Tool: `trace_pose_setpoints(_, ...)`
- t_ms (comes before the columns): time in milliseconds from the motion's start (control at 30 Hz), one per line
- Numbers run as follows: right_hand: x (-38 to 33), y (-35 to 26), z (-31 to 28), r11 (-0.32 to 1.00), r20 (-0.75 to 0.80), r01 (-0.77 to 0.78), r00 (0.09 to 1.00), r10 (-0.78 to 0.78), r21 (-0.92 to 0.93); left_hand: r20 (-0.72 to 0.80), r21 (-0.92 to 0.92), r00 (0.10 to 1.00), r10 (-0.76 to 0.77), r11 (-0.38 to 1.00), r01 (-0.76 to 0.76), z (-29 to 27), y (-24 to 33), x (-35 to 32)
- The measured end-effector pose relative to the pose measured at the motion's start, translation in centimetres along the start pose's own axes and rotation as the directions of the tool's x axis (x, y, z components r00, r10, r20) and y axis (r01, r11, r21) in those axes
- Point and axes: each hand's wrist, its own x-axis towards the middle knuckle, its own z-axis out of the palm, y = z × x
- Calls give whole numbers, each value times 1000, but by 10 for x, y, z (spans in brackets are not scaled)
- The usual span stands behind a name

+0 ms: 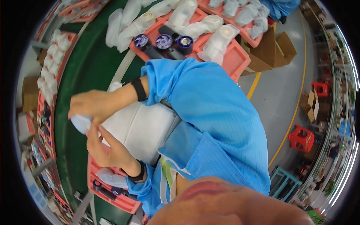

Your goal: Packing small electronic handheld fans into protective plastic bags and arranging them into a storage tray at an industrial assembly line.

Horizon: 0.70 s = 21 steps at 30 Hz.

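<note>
Holding pale round-ended piece (80,123) in nearly closed right hand (88,107), over green surface (86,67); with part-curled left hand (108,150) at its edge, can't tell if gripping there too

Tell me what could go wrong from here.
The pale piece sits at the fingers of the right grip, with the left grip close by, so it might slip.
The blue right sleeve appears close to the purple-fan devices and might knock them.
Those devices lie unwrapped on the pink tray, so they could get scratched.
</note>
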Motion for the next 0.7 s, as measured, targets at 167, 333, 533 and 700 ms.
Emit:
trace_pose_setpoints(167, -25, -8, 1, 956, 21, -237, 971, 237, 175, 18, -95, 992, -128, 987, 129, 25, -16, 3)
trace_pose_setpoints(333, -16, -40, -19, 757, 319, -352, 926, 199, 551, 116, -486, 890, -440, 757, 437, -25, -40, -7)
trace_pose_setpoints(533, -27, -23, -8, 921, 405, -189, 913, 37, 341, 55, -847, 974, -221, 507, 163, -25, -42, -11)
trace_pose_setpoints(700, -25, -16, -7, 985, 219, -150, 961, 167, -91, -139, -677, 840, -524, 669, 306, -4, -28, -15)
